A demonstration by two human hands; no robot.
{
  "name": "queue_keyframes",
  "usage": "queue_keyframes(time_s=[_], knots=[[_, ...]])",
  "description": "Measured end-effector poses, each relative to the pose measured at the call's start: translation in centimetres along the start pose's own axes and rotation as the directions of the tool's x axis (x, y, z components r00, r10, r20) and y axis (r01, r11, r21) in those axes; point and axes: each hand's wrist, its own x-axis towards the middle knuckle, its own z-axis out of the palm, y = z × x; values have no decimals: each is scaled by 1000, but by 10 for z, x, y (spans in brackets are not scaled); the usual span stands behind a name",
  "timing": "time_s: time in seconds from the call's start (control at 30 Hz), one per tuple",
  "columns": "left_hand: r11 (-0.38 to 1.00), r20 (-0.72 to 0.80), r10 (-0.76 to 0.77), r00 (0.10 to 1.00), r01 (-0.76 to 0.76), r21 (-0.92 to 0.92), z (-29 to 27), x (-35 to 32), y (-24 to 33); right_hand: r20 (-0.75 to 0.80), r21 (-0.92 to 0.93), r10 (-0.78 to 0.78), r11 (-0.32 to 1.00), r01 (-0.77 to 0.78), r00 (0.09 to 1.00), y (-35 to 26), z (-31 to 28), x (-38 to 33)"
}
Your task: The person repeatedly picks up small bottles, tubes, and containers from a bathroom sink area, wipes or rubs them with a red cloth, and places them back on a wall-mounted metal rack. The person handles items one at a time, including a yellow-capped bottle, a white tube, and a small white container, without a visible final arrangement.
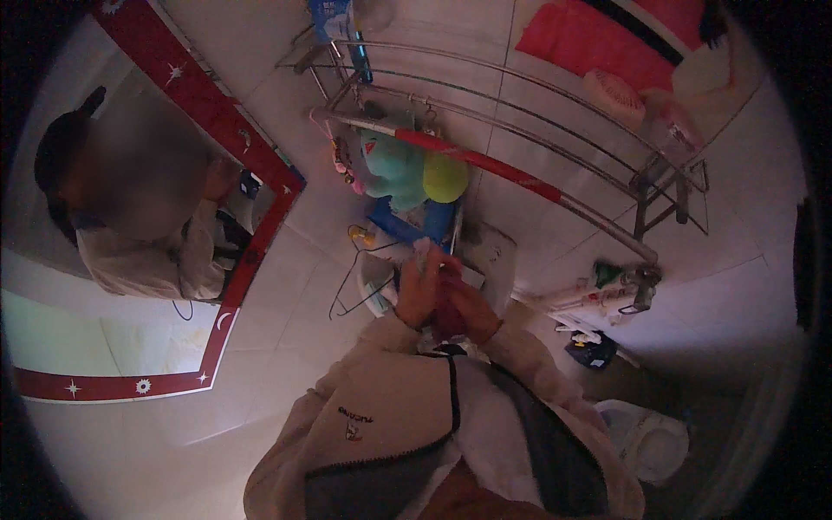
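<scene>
In front of my chest, my left hand (417, 293) and my right hand (472, 310) are close together, with a dark pink cloth (447, 314) bunched between them. My right fingers curl round the cloth; the left ones are pressed together against its side. Dim light blurs the finger detail. Below the hands is a white basin (374, 286), mostly hidden by them. A thin dark wire hanger (345, 293) is just left of the basin. Beyond the hands are a blue box (407, 227), a teal plush toy (400, 173) and a yellow-green ball (445, 178).
A metal wall rack (520, 176) spans the far side, with a red towel (598, 48) at its upper right. On the left is a red-framed mirror (230, 312). A white toilet (654, 442) and a black bag (591, 350) are at the lower right.
</scene>
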Motion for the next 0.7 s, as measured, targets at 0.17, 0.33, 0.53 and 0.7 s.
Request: queue_keyframes(time_s=[0.17,0.33,0.53,0.7], knots=[[994,-119,-107,987,109,5,-31,-4,-9,295,-514,-391,704,490,872,19,6,-5],[933,-269,101,958,-184,-308,-56,2,-7,260,-461,-50,871,170,964,16,-3,-7],[808,-135,508,851,-416,417,9,-19,-27,-122,-174,-214,966,191,969,35,4,21],[855,-77,260,963,-192,482,-24,-14,-46,-105,-505,-310,835,218,945,24,6,10]])
